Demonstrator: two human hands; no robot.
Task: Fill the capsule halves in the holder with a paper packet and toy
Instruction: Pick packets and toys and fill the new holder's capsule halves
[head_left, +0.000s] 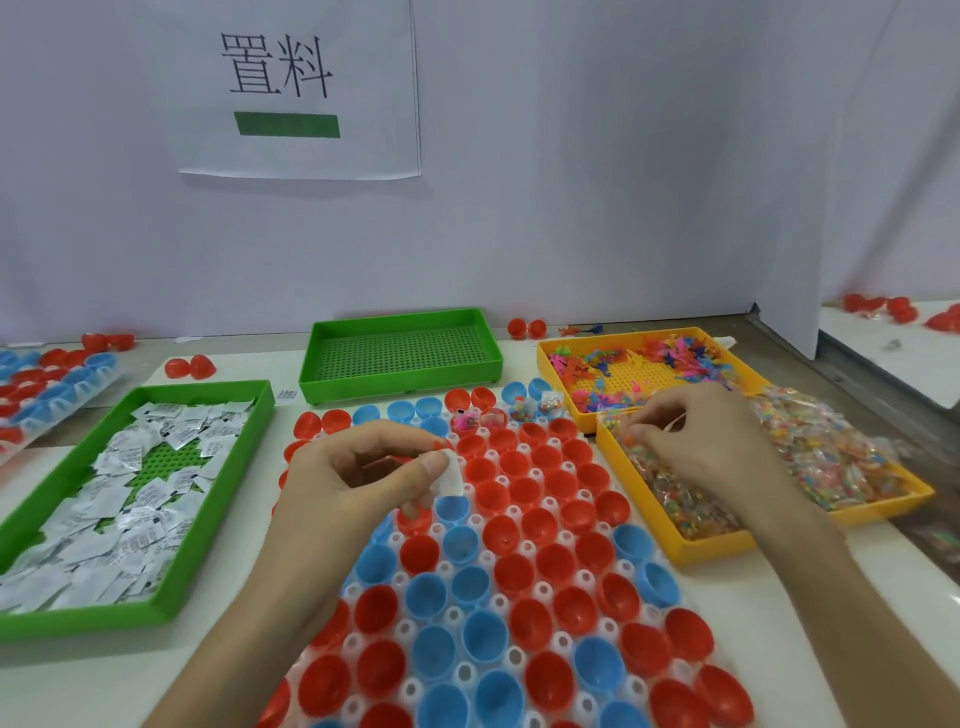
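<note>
A clear holder (543, 590) in front of me carries several red and blue capsule halves (511, 571). A few halves (522, 410) in the far row have small bags of toys in them. My left hand (353, 483) hovers over the holder's left side and pinches a white paper packet (453, 475) between thumb and fingers. My right hand (711, 441) reaches into the near yellow tray (696, 548), its fingertips pinching a small clear bag of coloured beads (621, 426).
A green tray (171, 592) of white paper packets lies at the left. An empty green tray (400, 353) stands behind the holder. A second yellow tray (550, 353) with coloured plastic toys sits at the back right. Another capsule holder (47, 384) lies far left. Loose red halves (189, 367) are scattered.
</note>
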